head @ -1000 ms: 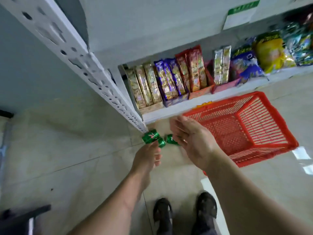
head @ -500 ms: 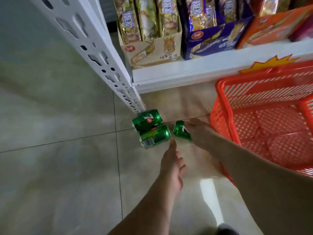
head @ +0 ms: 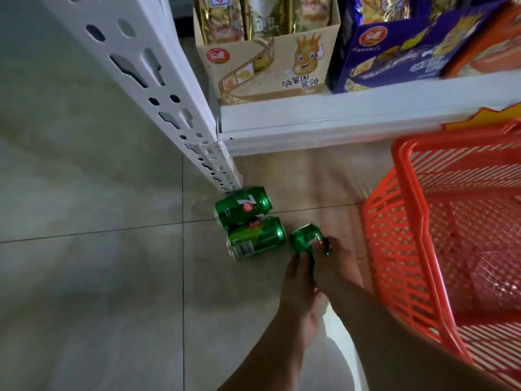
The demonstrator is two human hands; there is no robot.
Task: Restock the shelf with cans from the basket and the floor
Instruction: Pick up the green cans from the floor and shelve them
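Since 0.5 s ago, R hand (head: 335, 266) has been brought onto the third can (head: 306, 238) and is now curled round it on the floor, w/ L hand (head: 298, 280) moved up alongside, fingers touching it; L grip can't be told. Two more cans (head: 243, 208) (head: 257, 237) are seen lying touching by the shelf post (head: 158, 80), w/ red basket (head: 400, 221) just beside at right
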